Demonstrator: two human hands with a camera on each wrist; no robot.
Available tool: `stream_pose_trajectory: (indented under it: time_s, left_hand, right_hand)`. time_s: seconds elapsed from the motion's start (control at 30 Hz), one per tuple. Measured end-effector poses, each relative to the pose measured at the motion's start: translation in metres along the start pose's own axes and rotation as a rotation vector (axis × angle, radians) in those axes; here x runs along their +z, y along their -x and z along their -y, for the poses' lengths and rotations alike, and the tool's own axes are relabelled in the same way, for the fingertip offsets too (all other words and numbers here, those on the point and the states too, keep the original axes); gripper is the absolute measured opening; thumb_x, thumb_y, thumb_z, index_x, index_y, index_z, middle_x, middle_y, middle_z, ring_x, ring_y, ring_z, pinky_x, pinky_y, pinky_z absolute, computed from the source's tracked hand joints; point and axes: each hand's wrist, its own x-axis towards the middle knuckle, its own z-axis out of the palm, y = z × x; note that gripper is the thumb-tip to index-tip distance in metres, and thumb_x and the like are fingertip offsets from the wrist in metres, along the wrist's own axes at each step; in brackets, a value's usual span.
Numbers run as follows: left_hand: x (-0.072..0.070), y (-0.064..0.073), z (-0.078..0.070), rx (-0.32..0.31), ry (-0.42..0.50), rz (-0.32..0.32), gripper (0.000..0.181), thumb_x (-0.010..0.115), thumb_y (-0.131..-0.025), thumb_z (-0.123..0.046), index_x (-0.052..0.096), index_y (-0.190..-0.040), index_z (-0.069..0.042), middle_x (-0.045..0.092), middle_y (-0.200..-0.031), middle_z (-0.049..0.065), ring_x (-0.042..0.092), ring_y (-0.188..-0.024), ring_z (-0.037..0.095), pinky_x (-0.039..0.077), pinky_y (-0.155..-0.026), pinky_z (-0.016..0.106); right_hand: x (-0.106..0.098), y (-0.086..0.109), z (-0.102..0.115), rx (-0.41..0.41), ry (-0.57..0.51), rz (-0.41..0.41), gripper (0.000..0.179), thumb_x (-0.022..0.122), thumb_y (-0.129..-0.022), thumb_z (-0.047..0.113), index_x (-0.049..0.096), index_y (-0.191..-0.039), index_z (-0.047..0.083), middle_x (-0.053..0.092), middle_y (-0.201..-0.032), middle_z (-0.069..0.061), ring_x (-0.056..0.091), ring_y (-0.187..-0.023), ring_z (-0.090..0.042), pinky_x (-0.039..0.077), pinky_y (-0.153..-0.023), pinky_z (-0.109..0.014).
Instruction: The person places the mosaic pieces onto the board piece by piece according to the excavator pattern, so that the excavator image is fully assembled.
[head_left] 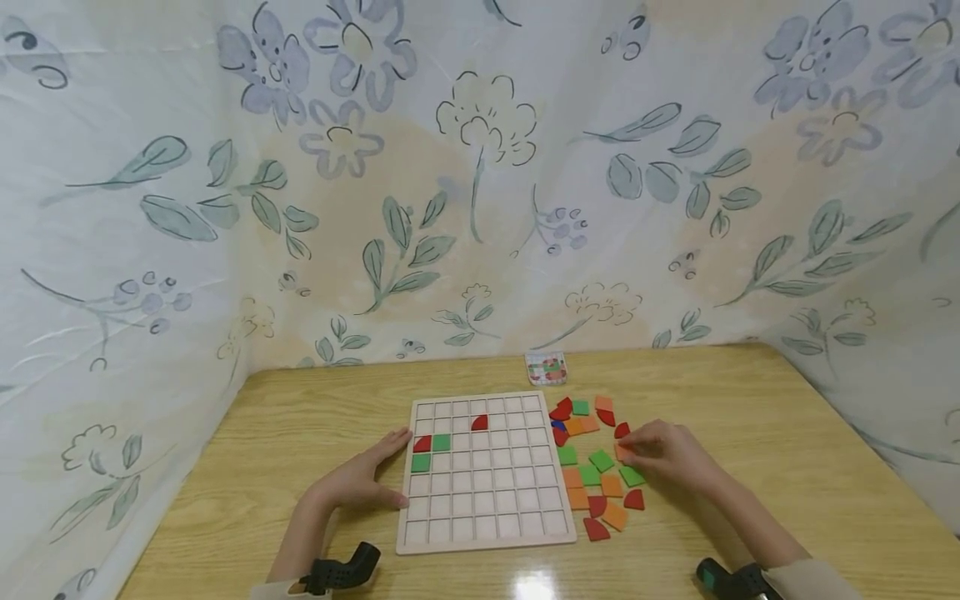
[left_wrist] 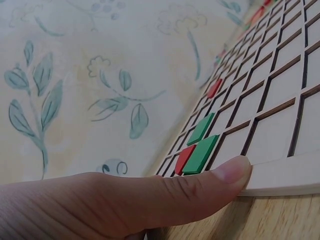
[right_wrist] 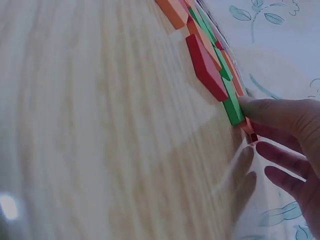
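Note:
A wooden grid board [head_left: 487,548] lies on the table. My left hand [head_left: 352,479] rests at its left edge with fingers spread, and in the left wrist view the thumb [left_wrist: 215,182] lies along the rim. In the grid sit two green square tiles [head_left: 442,442], a red quarter-circle tile [head_left: 422,444] beside them, and another red quarter-circle [head_left: 481,423] farther right. To the right of the board, my right hand [head_left: 678,458] pinches an orange square tile [head_left: 622,452] at the pile's right side, just below a red quarter-circle [head_left: 622,430]. The fingers partly hide the orange tile.
Loose orange, green and red tiles [head_left: 602,460] are scattered along the board's right side, with a bit of blue [head_left: 558,425] among them. A small patterned card [head_left: 547,367] lies behind the board. Floral cloth [head_left: 480,208] hangs behind the wooden table [head_left: 300,417].

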Motion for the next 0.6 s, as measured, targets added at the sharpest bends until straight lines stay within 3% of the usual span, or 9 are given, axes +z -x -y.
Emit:
stream_pose_trajectory:
  time_s: [0.3,0.6]
  left_hand:
    - [0.001,0.000,0.000,0.007,0.008,-0.001,0.097,0.078,-0.070,-0.035,0.024,-0.147,-0.011,0.015,-0.153,0.014,0.008,-0.140,0.038,0.016,-0.107,0.060]
    - [0.002,0.001,0.002,0.024,0.008,-0.006,0.097,0.078,-0.070,-0.034,0.024,-0.147,-0.010,0.015,-0.153,0.014,0.008,-0.140,0.039,0.015,-0.107,0.060]
  right_hand:
    - [-0.002,-0.002,-0.004,0.045,-0.094,-0.020,0.017,0.077,-0.074,0.022,0.073,-0.089,0.013,0.070,-0.085,0.002,0.067,-0.080,-0.014,0.054,-0.070,-0.024]
    - [-0.001,0.002,-0.012,0.076,-0.263,-0.049,0.023,0.077,-0.075,0.025,0.071,-0.095,0.016,0.069,-0.094,0.002,0.063,-0.084,-0.006,0.052,-0.074,-0.022]
